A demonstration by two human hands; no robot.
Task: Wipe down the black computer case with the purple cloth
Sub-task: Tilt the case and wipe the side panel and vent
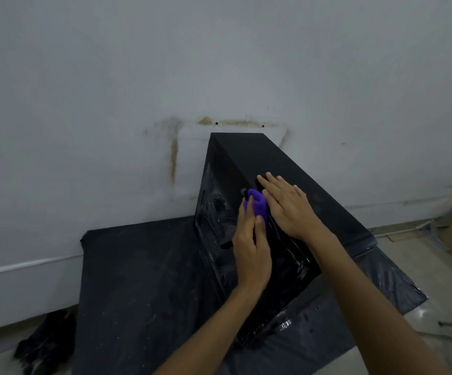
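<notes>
Purple cloth (257,206) in left hand's (250,250) grip; right hand (289,209) flat on case (246,154).

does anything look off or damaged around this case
Yes: the wall behind the black computer case carries brown stains outlining a rectangle, with two small holes along its top, unlike the plain wall around it.

Bare left grip (250,247) and right grip (289,207) (short nails), forearms bare.

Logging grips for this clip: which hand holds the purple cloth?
The left hand grips the crumpled purple cloth; the right hand lies flat on the black computer case.
</notes>
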